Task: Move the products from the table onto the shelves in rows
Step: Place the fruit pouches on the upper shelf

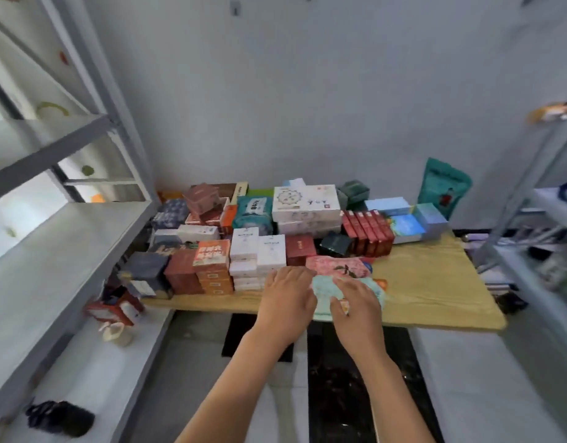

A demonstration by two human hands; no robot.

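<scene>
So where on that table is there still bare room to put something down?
The wooden table is bare on its right front, between the flat packets under the hands and the right edge. The left and back are packed with stacked boxes. The grey shelf on the left looks bare.

Both bare forearms reach forward, nearly parallel. Left hand palm down, fingers relaxed, slightly spread. Right hand palm down, fingers extended.
</scene>
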